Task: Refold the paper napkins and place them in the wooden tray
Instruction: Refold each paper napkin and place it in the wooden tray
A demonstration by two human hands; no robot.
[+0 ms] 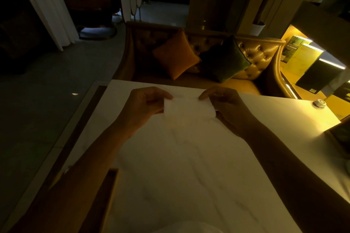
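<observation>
A white paper napkin [186, 108] is stretched between my two hands above the far part of the white marble table [189, 166]. My left hand [146, 105] pinches its left edge between thumb and fingers. My right hand [225, 107] pinches its right edge the same way. The napkin looks flat and partly folded, held just above the tabletop. A wooden piece [108, 191] that may be the tray's corner shows under my left forearm at the near left; most of it is hidden.
A small round white object [319, 103] sits at the table's far right corner. A dark-framed object [341, 134] lies at the right edge. Beyond the table stands a tufted leather sofa [261, 56] with an orange cushion [175, 56] and a dark green one [225, 60].
</observation>
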